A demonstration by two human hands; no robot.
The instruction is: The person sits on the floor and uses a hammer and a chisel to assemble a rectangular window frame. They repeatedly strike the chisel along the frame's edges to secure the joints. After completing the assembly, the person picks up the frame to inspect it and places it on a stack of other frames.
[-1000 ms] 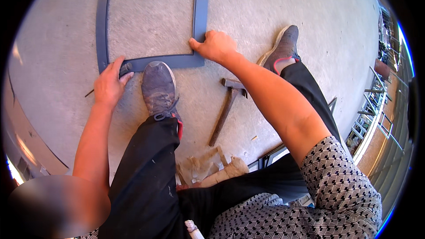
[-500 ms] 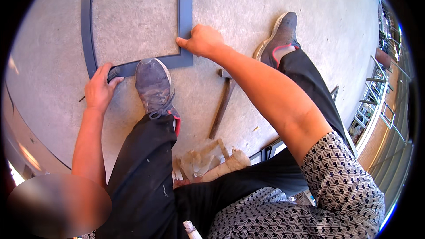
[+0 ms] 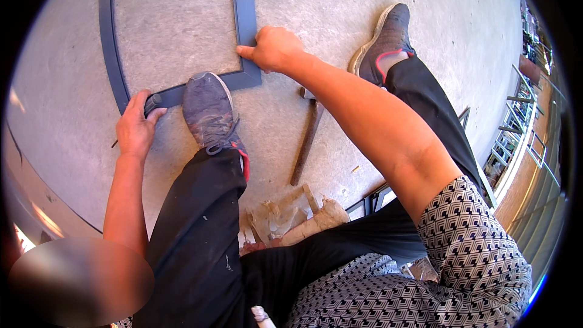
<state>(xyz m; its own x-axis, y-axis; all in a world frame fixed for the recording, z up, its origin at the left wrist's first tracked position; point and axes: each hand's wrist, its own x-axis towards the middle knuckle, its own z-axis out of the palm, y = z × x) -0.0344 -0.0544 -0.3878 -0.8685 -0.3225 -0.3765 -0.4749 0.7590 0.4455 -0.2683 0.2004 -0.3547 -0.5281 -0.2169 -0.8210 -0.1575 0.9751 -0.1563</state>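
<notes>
A dark grey metal frame [image 3: 247, 18] lies on the concrete floor, its near bar under my left shoe [image 3: 207, 106]. At its near right corner my right hand [image 3: 276, 50] grips the side bar, thumb laid across the top and fingers curled at the outer edge. My left hand [image 3: 135, 129] is closed at the near left corner, around a dark tool with a thick round end [image 3: 153, 103], probably a screwdriver. A thin dark rod pokes out on the hand's other side; the palm hides the middle. Behind my right hand lies a hammer [image 3: 308, 140] with a brown handle.
My right shoe [image 3: 388, 42] stands to the right on the floor. Torn brown cardboard [image 3: 316, 222] and dark frame pieces [image 3: 370, 201] lie near my legs. Metal frames [image 3: 516, 115] are stacked along the far right. A curved dark edge [image 3: 54, 197] runs along the left.
The frame has turned slightly, its far end swinging left, and my right hand has moved a little with it. My left hand keeps its hold at the corner. The view has shifted slightly.
</notes>
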